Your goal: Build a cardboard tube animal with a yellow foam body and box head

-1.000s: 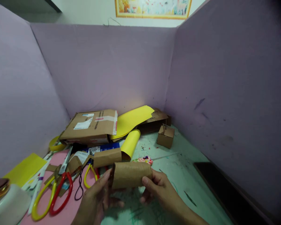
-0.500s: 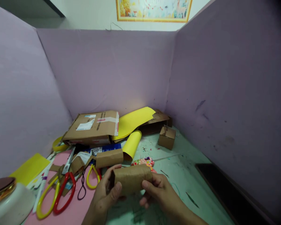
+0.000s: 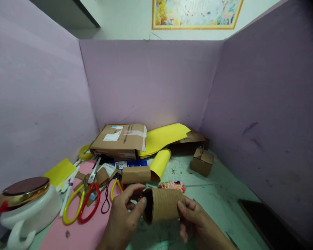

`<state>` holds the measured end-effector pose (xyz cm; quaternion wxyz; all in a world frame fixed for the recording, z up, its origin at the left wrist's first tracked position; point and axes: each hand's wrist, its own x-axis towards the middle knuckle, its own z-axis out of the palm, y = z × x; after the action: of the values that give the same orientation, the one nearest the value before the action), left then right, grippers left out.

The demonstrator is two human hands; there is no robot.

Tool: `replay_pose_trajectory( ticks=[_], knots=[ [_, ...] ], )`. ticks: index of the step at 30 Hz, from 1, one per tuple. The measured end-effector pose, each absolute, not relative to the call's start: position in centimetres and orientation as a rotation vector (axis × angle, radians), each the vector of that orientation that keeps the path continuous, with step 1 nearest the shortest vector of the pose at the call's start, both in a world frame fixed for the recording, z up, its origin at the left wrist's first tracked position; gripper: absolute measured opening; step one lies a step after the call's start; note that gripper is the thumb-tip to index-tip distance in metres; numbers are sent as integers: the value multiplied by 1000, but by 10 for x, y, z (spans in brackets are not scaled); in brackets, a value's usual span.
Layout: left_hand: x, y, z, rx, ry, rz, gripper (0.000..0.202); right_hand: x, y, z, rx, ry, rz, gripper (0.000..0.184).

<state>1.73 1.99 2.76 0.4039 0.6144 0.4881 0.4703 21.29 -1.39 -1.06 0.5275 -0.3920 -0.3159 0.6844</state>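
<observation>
A short brown cardboard tube (image 3: 167,205) is held in front of me, its dark open end facing left. My left hand (image 3: 127,211) is at that open end, with fingers curled and thumb against the rim. On the other end, my right hand (image 3: 195,217) grips with the thumb in front and fingers behind, partly hidden. Just beyond the tube lies a small flowered item (image 3: 173,185). A second cardboard roll (image 3: 136,174) and a rolled yellow paper (image 3: 160,165) lie farther back.
Scissors with one yellow and one red handle (image 3: 90,205) lie on pink paper (image 3: 75,232) at left. A white lidded mug (image 3: 33,211) stands near left. Behind are a cardboard box (image 3: 120,139) and yellow sheets (image 3: 165,137). A small cardboard cube (image 3: 202,162) sits right; purple walls (image 3: 151,80) surround the table.
The tube has turned so that its open left end shows more. My left fingers have shifted to its rim. The view has swung left, bringing more of the mug into sight.
</observation>
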Motion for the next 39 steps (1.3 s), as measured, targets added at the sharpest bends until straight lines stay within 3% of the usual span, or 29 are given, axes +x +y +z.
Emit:
replay_pose_trajectory(
  ticks=[5,22,30,37,39],
  knots=[
    [17,17,29,1926,1251,1206,18,208,-17,-13,-928,-815,1682,49],
    [11,14,18,2118,1215,1357,16,210,-19,-10,-980,-907,1749,55],
    [11,25,21,1993,1211,936,21,214,-18,-1,-1002,-894,1720,55],
    [9,30,16,1880,1219,1120,10,216,-19,-2,-855,-996,1841,61],
    [10,30,17,1769,1224,1123,16,216,-18,-4,-894,-957,1783,57]
  ],
)
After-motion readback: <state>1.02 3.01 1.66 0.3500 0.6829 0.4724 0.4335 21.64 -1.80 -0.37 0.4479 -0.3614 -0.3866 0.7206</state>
